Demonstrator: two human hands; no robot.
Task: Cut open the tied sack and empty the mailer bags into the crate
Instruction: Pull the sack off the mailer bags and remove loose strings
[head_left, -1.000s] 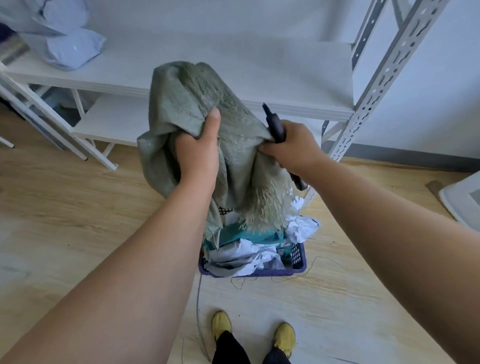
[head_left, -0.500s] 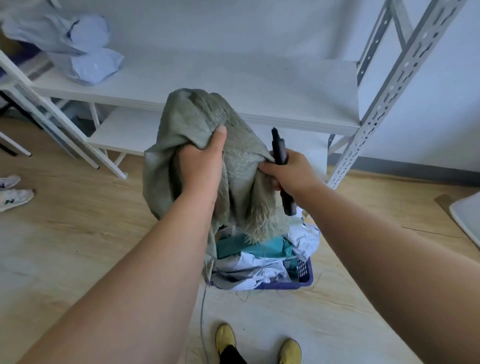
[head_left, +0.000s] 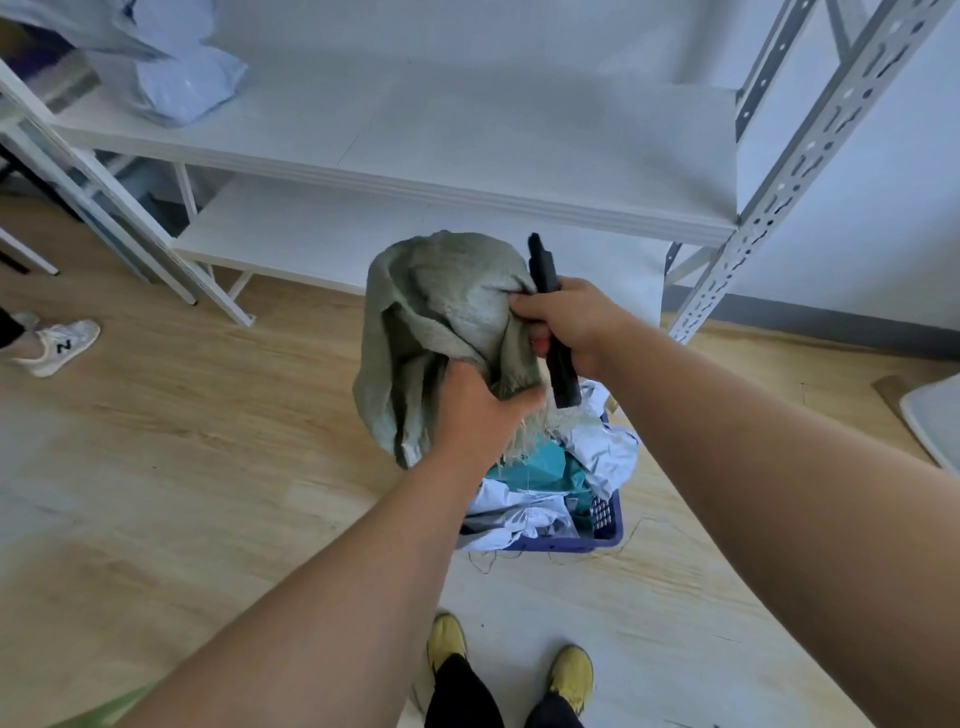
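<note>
A limp grey-green woven sack (head_left: 441, 306) hangs bunched above a blue crate (head_left: 605, 540) on the floor. My left hand (head_left: 478, 415) grips the sack low down, near its frayed open end. My right hand (head_left: 571, 317) pinches the sack's upper fold and at the same time holds a black cutter (head_left: 553, 322), which points up and down through the fist. White, grey and teal mailer bags (head_left: 545, 483) fill the crate, heaped above its rim.
A white metal shelf rack (head_left: 467, 171) stands right behind the crate, with pale blue bags (head_left: 182, 78) on its upper board at the left. Another person's sneaker (head_left: 57, 345) is at the left edge. My yellow shoes (head_left: 571, 675) stand just before the crate on the wood floor.
My left hand has slid from the top of the sack down to its frayed lower end. The sack and both hands sit lower, closer to the crate.
</note>
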